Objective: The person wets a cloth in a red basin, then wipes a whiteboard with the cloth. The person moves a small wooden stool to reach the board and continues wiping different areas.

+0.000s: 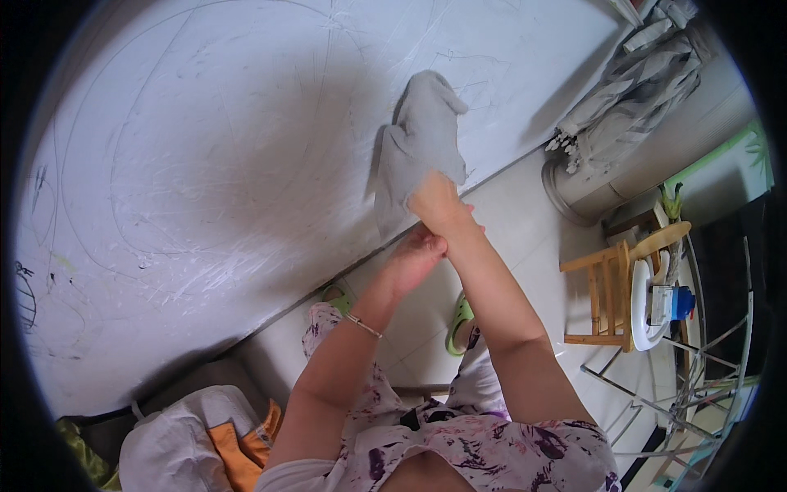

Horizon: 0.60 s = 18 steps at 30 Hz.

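My right hand (435, 192) reaches up to the white wall (246, 123), its fingers hidden by a grey cloth (424, 135). Whether the cloth is worn like a mitt or only gripped cannot be told. It lies against or just before the wall and casts a shadow on its left side. My left hand (419, 255), with a bracelet (364, 326) on that arm, is closed around my right wrist. Pencil lines, scribbles and pale scratches mark the wall.
At lower left, white and orange clothing (184, 436) lies on a dark seat. A wooden chair (596, 295), a white round tray (642, 307) and a folding metal rack (688, 393) stand at right. Grey curtains (639, 92) hang by a column (627, 172). Green clogs (460, 326) are on the tiled floor.
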Available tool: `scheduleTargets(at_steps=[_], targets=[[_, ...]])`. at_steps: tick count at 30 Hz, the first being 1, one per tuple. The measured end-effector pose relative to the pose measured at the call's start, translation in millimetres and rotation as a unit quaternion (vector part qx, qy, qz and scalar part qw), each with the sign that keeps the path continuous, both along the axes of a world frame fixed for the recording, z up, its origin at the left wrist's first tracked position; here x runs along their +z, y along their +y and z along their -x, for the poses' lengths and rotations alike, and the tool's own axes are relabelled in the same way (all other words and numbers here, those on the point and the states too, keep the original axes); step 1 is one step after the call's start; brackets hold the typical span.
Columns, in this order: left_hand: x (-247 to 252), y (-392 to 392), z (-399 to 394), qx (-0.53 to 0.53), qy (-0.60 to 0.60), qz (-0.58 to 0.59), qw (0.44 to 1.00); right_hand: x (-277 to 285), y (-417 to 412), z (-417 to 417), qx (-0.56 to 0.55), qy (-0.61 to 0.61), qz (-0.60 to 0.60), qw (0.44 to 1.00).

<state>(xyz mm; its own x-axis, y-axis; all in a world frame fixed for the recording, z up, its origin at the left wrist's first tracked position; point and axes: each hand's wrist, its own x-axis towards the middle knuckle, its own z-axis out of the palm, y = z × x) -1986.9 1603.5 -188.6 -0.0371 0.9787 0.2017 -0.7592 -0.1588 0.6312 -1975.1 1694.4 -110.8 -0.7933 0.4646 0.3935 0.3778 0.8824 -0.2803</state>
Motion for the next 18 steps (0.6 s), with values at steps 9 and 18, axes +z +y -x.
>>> scheduleTargets(at_steps=[9,18], targets=[[4.4,1.9,-6.9,0.048,0.031,-0.008,0.998,-1.5,4.5,-5.6,-0.017,-0.075,0.062,0.995],[1.5,20.6,1.9,0.092,0.014,-0.023,0.995,17.7,22.7,14.6,0.006,-0.023,0.006,1.0]])
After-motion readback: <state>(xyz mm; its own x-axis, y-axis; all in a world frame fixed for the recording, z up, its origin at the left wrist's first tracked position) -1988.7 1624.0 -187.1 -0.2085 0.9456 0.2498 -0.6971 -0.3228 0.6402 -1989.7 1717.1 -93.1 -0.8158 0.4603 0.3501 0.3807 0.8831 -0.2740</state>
